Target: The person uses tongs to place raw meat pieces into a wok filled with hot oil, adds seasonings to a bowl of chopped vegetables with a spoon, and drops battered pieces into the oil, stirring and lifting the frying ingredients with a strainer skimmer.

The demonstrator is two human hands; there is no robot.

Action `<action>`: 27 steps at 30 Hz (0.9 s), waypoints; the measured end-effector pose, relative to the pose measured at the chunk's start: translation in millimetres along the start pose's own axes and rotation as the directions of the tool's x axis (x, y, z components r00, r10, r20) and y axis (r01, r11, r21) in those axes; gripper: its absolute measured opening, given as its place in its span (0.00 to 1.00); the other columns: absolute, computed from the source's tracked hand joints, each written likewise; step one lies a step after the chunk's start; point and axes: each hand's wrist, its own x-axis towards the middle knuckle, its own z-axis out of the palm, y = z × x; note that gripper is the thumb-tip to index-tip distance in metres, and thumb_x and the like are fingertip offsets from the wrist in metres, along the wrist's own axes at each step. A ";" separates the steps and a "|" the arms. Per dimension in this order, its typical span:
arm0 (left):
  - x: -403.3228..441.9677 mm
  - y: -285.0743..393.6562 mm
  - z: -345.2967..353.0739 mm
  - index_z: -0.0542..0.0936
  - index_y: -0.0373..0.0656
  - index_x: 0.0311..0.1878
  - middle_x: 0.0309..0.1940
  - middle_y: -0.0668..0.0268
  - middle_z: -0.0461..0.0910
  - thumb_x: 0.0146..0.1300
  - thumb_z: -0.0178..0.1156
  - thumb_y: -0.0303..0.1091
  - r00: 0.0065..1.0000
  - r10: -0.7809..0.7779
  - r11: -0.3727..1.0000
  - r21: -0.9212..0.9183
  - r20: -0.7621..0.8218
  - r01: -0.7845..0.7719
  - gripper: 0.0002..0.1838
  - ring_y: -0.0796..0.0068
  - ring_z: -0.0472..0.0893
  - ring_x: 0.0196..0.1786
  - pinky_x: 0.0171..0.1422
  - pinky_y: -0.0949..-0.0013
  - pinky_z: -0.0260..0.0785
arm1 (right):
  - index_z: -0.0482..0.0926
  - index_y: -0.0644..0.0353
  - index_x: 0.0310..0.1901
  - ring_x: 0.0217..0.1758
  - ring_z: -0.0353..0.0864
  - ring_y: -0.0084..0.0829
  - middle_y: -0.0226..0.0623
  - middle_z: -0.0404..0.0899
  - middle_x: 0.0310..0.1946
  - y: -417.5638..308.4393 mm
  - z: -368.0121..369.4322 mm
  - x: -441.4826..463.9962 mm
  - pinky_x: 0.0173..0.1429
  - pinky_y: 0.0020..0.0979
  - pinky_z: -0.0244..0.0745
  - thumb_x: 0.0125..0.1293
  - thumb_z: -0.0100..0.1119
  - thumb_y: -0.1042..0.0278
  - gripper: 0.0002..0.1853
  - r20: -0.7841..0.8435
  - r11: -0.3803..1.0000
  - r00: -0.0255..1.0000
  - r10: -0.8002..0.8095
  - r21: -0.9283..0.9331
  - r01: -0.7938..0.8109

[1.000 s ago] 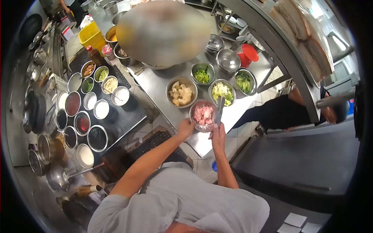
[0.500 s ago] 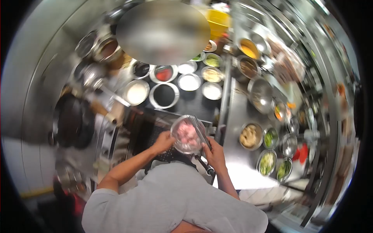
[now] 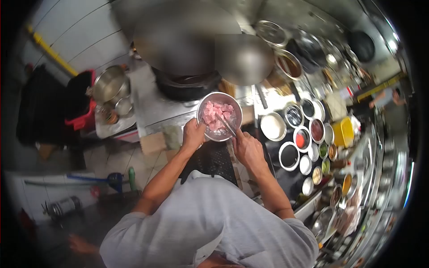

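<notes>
Pink meat in metal bowl, rim gripped by left hand; right hand holds tongs, tips indistinct against the meat.

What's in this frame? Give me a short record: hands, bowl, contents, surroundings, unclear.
left_hand: left hand gripping the metal bowl at its lower-left side
right_hand: right hand holding a metal utensil, probably tongs, its far end in the bowl
contents: pink meat pieces
right_side: ingredient containers grouped on a dark surface; yellow bin beyond
left_side: large metal pot
unclear: area behind the blur patch at top; whether anything supports the bowl
</notes>
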 end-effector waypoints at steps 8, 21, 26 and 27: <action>44.9 -41.1 -97.6 0.77 0.29 0.28 0.24 0.42 0.79 0.60 0.59 0.35 0.947 0.040 0.997 0.072 -0.319 -0.017 0.15 0.50 0.82 0.27 0.35 0.50 0.71 | 0.75 0.61 0.48 0.30 0.85 0.54 0.53 0.81 0.33 -56.3 16.1 94.2 0.32 0.50 0.80 0.72 0.54 0.64 0.10 0.133 0.953 0.961 -0.245 -0.148 0.263; 73.4 -46.0 -92.4 0.77 0.30 0.32 0.20 0.65 0.75 0.63 0.55 0.29 0.831 -0.038 0.993 0.072 -0.555 0.094 0.10 0.78 0.72 0.25 0.30 0.63 0.64 | 0.79 0.60 0.55 0.35 0.85 0.52 0.48 0.80 0.38 -63.3 32.0 174.7 0.39 0.49 0.80 0.68 0.62 0.63 0.17 0.200 0.864 0.844 -0.497 0.026 0.503; 80.9 -39.8 -66.8 0.77 0.34 0.31 0.20 0.70 0.73 0.64 0.56 0.29 0.788 -0.099 0.995 -0.068 -0.608 0.073 0.09 0.81 0.70 0.22 0.25 0.65 0.62 | 0.79 0.63 0.52 0.29 0.86 0.49 0.51 0.82 0.33 -32.5 24.6 222.8 0.33 0.45 0.82 0.60 0.55 0.75 0.17 0.080 0.792 0.789 -0.609 0.010 0.610; 83.2 -44.0 -61.7 0.77 0.35 0.31 0.20 0.71 0.72 0.64 0.56 0.30 0.771 -0.131 0.991 -0.095 -0.623 0.092 0.08 0.83 0.69 0.21 0.23 0.67 0.60 | 0.80 0.64 0.51 0.28 0.86 0.49 0.51 0.82 0.32 -25.0 22.5 230.4 0.32 0.44 0.82 0.60 0.55 0.75 0.16 0.095 0.779 0.774 -0.626 0.019 0.627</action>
